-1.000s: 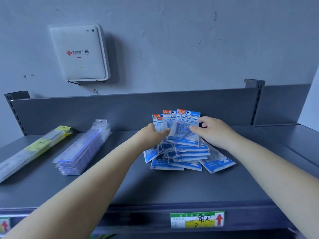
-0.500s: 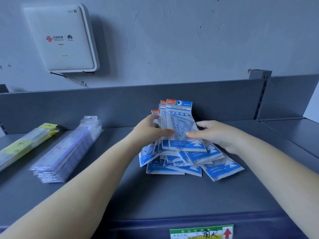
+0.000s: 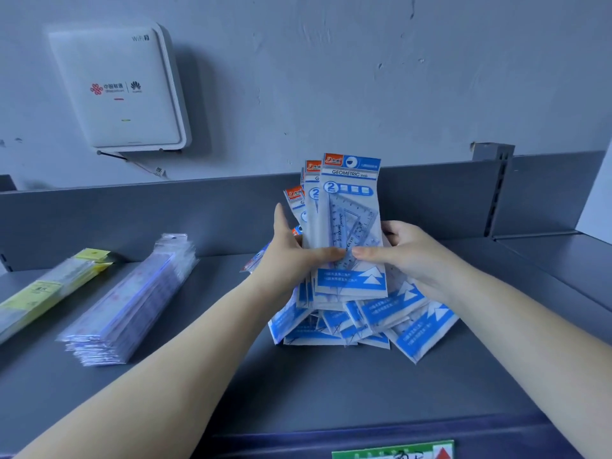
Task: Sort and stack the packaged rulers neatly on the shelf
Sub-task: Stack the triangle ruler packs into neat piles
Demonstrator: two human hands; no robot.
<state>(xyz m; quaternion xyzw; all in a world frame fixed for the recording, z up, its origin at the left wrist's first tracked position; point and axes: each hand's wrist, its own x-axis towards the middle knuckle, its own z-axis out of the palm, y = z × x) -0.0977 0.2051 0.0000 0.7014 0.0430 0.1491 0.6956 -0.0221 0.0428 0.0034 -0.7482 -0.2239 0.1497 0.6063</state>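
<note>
Slick plastic packs could fan apart: your left hand and right hand grip them mid-height only, above the loose pile near the shelf's back edge.

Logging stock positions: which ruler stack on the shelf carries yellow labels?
The far-left stack, by the frame's left edge; the neighbouring stack is clear with purple print.

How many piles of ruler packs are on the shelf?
3: yellow-labelled packs at the far left, a clear stack beside them, and the blue pile in the middle, partly held by both hands. More may sit outside the view.
</note>
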